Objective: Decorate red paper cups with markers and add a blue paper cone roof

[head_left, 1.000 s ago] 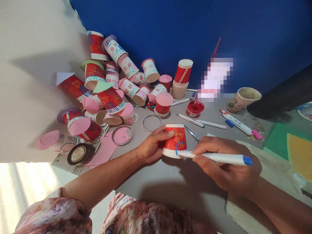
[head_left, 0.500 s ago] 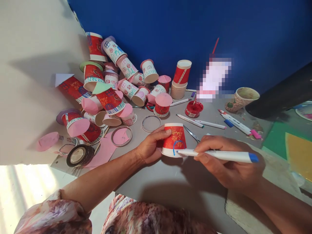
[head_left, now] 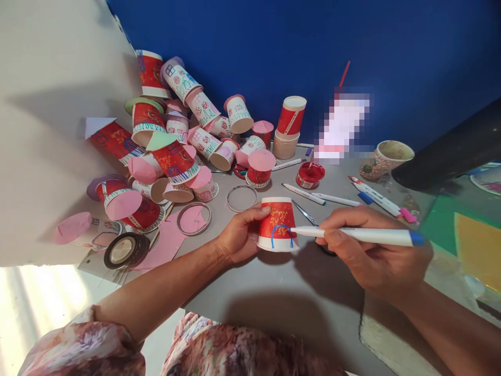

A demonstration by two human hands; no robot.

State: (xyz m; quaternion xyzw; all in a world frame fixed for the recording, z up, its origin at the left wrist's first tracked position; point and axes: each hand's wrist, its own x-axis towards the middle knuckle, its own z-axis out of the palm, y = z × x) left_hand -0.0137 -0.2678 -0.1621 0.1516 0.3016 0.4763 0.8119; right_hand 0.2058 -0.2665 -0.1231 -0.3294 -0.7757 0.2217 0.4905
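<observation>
My left hand (head_left: 243, 234) grips the left side of a red paper cup (head_left: 277, 214), which is held upside down with its white rim at the bottom. Gold characters are printed on the cup, and a blue arch is drawn low on its side. In my right hand (head_left: 376, 253) is a white marker (head_left: 364, 236) with a blue end. The marker's tip meets the cup at the right side of the arch. Scissors (head_left: 306, 213) lie just behind the cup, partly hidden by my right hand.
Decorated paper cups (head_left: 176, 162) with paper roofs are heaped at the left. Tape rolls (head_left: 124, 250) lie on pink paper. Behind stand stacked cups (head_left: 290, 125) and a red paint pot (head_left: 310, 175). Several markers (head_left: 376, 196) lie at the right, near a patterned cup (head_left: 391, 156).
The blue line has grown from a short curve into a full arch with two legs. My right hand has shifted slightly up and right with the marker. My left hand still holds the cup.
</observation>
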